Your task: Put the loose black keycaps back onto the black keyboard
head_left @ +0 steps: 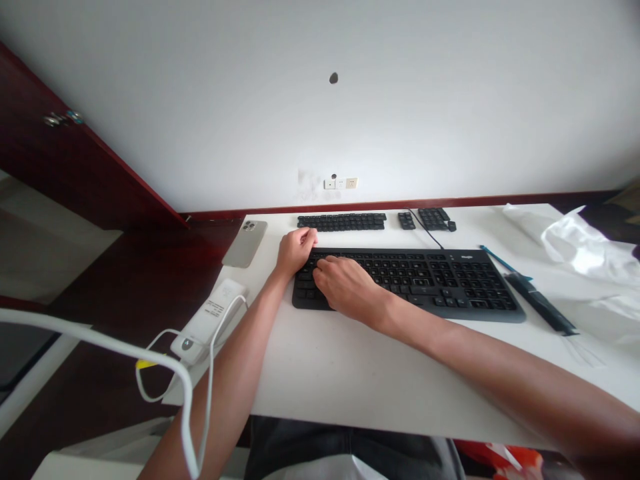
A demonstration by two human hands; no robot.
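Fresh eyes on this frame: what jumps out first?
The black keyboard, partly stripped, has the right hand over its left part and the left hand at its far left corner. Loose keycaps lie in blocks behind it. Crumpled pale plastic lies on the right of the white table.

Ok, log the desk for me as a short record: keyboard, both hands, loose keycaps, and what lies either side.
Keyboard: black, flat on white desk, many keys uncapped
Left hand: curled at keyboard's far left corner
Right hand: over keyboard's left-hand keys; fingertip contact unclear
Loose keycaps: laid in groups behind keyboard
Left side: smartphone, back up; white corded block
Right side: teal stick; crumpled white plastic
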